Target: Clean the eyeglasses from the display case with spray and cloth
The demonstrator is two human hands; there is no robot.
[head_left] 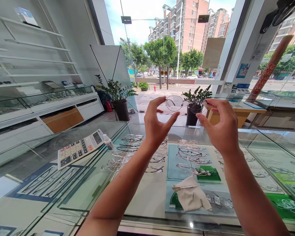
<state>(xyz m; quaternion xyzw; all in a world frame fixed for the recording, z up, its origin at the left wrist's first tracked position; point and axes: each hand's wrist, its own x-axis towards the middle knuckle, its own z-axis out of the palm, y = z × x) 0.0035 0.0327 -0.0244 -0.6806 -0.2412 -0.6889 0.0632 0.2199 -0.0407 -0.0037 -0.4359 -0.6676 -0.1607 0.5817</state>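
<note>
A pair of thin-rimmed eyeglasses [174,103] is held up in front of me above the glass counter, one round lens showing plainly. At its left edge, my left hand [155,123] grips it with curled fingers, the thumb stretched out below the lens. My right hand [220,124] holds the other side between index finger and thumb, partly hiding that lens. Below the hands, a crumpled beige cloth [193,194] lies on the counter. Several rows of eyeglasses [190,152] are laid out under and around my forearms.
A calculator [80,149] and a small white bottle [108,142] rest on the counter at the left. Beyond the counter stand potted plants [121,109] near glass doors [164,78]. A wooden desk [243,109] is at the right.
</note>
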